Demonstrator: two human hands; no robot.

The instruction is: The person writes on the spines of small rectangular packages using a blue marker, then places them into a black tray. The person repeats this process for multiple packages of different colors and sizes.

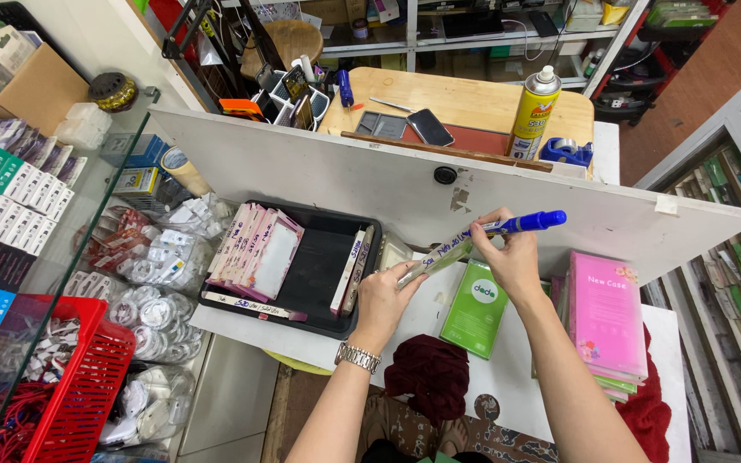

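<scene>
A white counter [319,171] fronts a wooden table [465,99], metal shelving [439,34] and reddish floor [731,51].

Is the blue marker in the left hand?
No, the right hand holds the blue marker; the left hand holds a thin packet.

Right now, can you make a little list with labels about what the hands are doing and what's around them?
Left hand: holds a thin packaged item by its lower end
Right hand: grips a blue marker, touching the package's upper end
In front: black tray with flat packages standing inside
Beside right arm: pink box stack, green packet
Far left: red basket
</scene>
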